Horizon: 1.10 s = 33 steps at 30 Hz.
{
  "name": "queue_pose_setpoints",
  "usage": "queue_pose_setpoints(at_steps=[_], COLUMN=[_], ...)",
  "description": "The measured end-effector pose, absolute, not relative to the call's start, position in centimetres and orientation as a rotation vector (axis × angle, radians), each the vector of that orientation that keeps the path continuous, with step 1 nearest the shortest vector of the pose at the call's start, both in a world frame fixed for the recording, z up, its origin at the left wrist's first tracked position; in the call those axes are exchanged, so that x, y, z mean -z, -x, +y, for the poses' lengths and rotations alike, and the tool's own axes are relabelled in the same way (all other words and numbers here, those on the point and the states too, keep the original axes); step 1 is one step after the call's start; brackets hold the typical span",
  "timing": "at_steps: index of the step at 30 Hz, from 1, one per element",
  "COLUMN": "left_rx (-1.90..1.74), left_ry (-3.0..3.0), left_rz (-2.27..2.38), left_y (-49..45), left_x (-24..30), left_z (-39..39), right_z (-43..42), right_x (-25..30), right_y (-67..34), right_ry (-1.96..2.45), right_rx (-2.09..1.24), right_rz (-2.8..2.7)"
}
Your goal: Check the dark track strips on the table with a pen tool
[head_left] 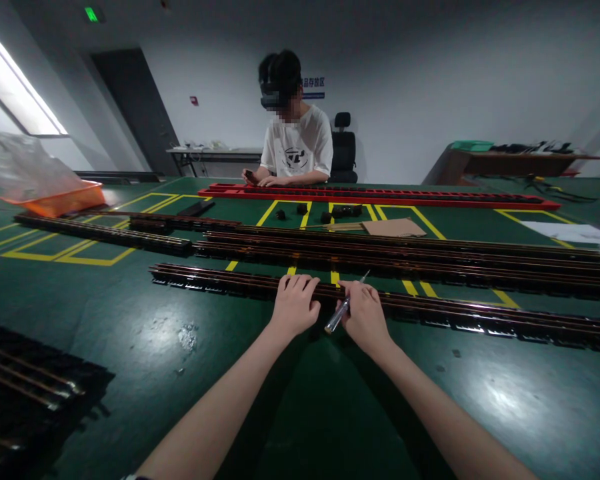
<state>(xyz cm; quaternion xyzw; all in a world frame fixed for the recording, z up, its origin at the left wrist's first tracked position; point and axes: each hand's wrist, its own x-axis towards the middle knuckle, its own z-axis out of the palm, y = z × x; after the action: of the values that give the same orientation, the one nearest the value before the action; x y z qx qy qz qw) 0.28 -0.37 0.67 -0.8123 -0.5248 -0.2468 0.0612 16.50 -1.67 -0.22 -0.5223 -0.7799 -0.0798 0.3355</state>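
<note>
A long black strip with copper-coloured rails (220, 277) runs across the green table in front of me. My left hand (294, 307) is on this strip, fingers over its top and thumb at the near side. Just to the right, my right hand (367, 312) is closed round a screwdriver (338, 317) with a clear, shiny handle. Its thin metal tip points up and away, while the handle end slants down toward me. The right index finger reaches to the strip; the palm side of both hands is hidden.
More railed black strips (430, 257) lie just beyond, and others (35, 373) at the near left. Farther back are small black parts (325, 217), cardboard (395, 227), a red fixture (405, 197) and an orange bin (65, 200). A person (297, 143) works opposite.
</note>
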Motion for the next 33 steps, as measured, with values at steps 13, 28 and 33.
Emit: queue_pose_setpoints(at_steps=[13,28,33], left_rx=[0.779,0.769,0.788], left_ry=[2.431,2.437,2.412], left_rz=[-1.589,-1.575,-1.579], left_y=[-0.2,-0.2,-0.2], left_x=[-0.6,-0.3,-0.3], left_z=[-0.4,-0.4,-0.4], right_z=[-1.3,-1.3,-1.0], right_x=[0.5,0.4,0.8], right_y=[-17.1,-16.5,-16.9], right_ry=[1.49,1.484,1.471], right_rx=[0.202,0.283,0.109], right_rz=[-1.856,-1.959,-1.848])
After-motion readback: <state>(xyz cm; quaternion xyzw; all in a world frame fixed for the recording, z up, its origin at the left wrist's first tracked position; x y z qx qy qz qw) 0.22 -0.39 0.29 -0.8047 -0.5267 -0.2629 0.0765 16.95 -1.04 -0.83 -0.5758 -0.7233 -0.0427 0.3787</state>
